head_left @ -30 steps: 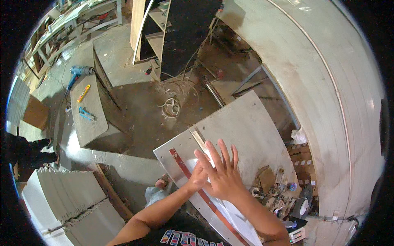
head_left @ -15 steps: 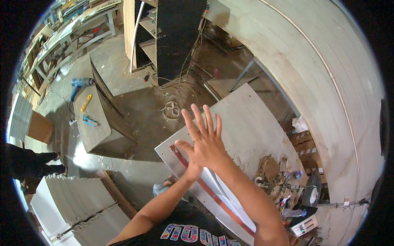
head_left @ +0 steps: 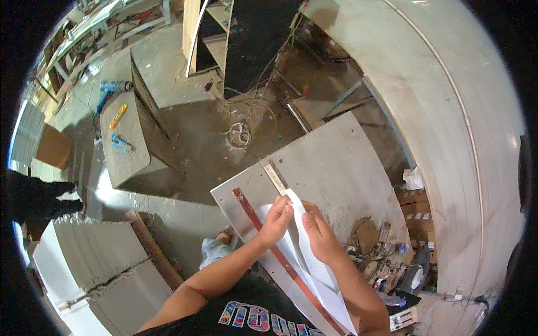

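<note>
Both hands are gripping a white sheet near its upper end

The left hand [head_left: 278,219] is closing its fingers around the left edge of the white sheet [head_left: 307,259], its thumb lying toward the sheet and its knuckles facing up and outward. The right hand [head_left: 320,234] is gripping from the opposite side, its thumb pressing along the near face while its other fingers are curling behind, partly hidden. The two hands are facing each other just beside one another, with the sheet's narrow top edge standing up between them.

The left forearm is slanting up from the lower edge and crossing a red strip [head_left: 283,260], the elbow bending wide of the body. The right forearm is rising more steeply, passing over the lower right of the grey surface [head_left: 342,159].

The sheet is running from the hands down toward the person's body, above the surface and to the right of the red strip. A short pale strip [head_left: 273,178] is lying just beyond the fingertips. Well apart on the left, a blue drill [head_left: 116,87] and a yellow cutter [head_left: 117,116] are resting on a brown cabinet [head_left: 126,165]
</note>
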{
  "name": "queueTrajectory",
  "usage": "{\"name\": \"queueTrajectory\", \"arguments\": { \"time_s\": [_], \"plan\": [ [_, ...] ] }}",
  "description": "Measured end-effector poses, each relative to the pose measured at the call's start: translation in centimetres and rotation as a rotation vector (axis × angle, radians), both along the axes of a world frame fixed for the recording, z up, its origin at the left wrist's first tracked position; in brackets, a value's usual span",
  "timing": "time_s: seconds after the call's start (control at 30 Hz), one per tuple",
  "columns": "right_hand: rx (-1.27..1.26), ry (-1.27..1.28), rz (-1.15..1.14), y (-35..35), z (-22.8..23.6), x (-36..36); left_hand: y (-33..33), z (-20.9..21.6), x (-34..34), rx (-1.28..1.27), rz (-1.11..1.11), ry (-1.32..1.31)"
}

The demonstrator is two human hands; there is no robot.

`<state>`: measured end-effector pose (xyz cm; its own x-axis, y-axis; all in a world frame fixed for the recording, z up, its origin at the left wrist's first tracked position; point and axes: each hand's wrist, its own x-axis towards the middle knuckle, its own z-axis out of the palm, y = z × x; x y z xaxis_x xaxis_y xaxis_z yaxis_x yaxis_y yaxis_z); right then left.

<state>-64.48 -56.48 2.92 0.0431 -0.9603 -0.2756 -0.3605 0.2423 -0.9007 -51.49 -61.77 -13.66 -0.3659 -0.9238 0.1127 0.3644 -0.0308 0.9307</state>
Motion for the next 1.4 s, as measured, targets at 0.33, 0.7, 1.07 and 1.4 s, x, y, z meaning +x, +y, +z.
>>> {"name": "queueTrajectory", "arguments": {
  "time_s": [0.33, 0.7, 1.07, 1.4],
  "plan": [
    [0.078, -0.144, -0.02, -2.2, -0.7, -1.6, -0.7, 0.5, -0.5, -0.086, -0.004, -0.033],
    [0.075, 0.026, -0.042, -4.2, -0.5, -1.5, -0.1, -1.6, -1.3, 0.039, -0.039, -0.087],
    [-0.455, 0.849, -0.387, 2.5, 2.1, -0.2, -0.8, -1.2, -2.5, 0.215, -0.105, 0.185],
    [-0.325, 0.487, -0.866, 14.8, 1.0, -2.7, -1.2, -0.3, -3.9, 0.337, -0.013, 0.174]
  ]
}}
